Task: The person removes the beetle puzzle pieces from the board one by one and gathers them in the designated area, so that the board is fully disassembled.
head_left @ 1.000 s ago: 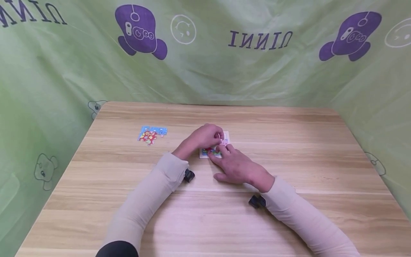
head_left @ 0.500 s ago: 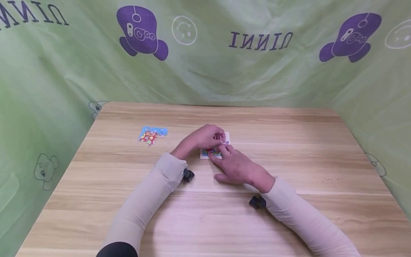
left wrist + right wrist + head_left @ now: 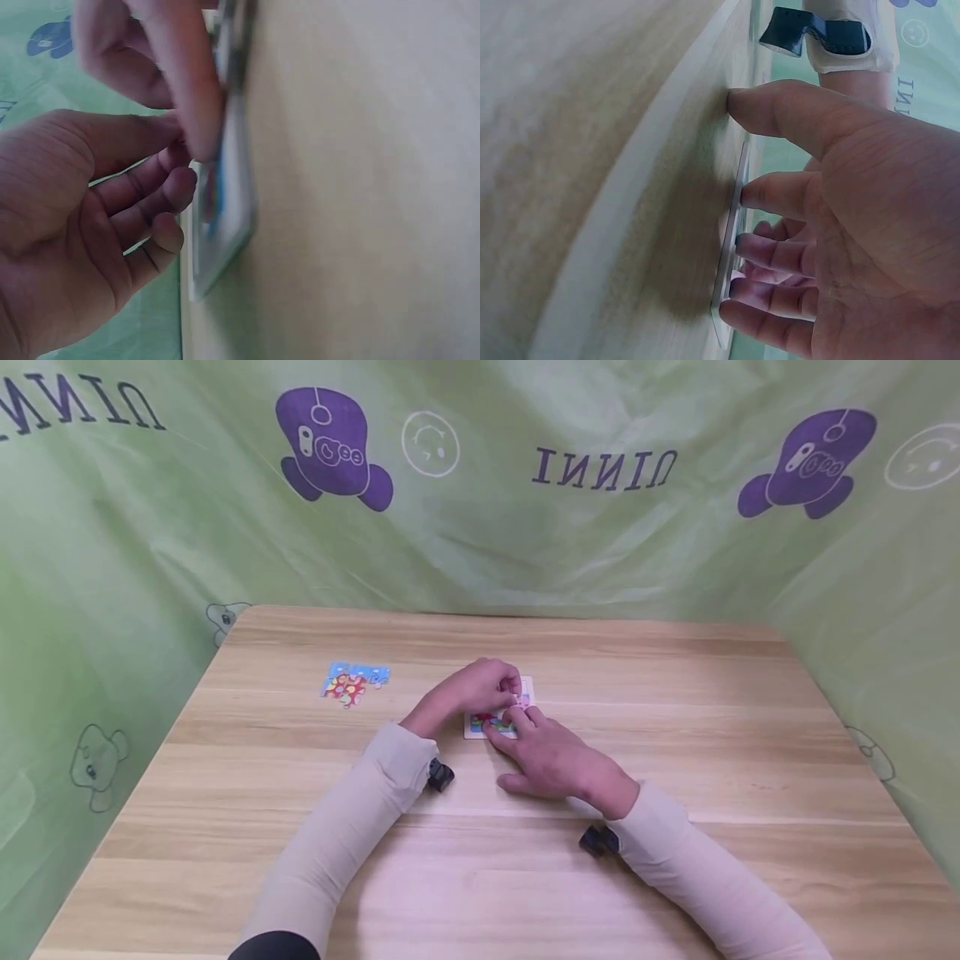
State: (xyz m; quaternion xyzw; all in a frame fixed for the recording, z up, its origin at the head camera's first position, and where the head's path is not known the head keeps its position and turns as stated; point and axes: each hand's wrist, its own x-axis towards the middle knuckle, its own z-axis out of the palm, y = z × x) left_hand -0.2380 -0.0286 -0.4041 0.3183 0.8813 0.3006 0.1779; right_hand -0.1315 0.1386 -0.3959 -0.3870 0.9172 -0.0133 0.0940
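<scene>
A small jigsaw puzzle board with a white border and a coloured picture lies flat near the middle of the table. My left hand is over its far left part, thumb and forefinger pinched together at a small pinkish puzzle piece, mostly hidden by the fingers. In the left wrist view, the thumb and forefinger tips of the left hand meet beside the other hand's fingers. My right hand rests its extended fingertips on the board's near side; in the right wrist view, its thumb touches the table.
A partly joined group of blue and red puzzle pieces lies on the table to the left. Black wrist devices sit at both cuffs. A green printed curtain hangs behind the table and at its sides.
The left fingers have shifted slightly over the board, and more of the pinkish piece shows than half a second ago. The right hand stays on the board. The head view has tilted slightly upward.
</scene>
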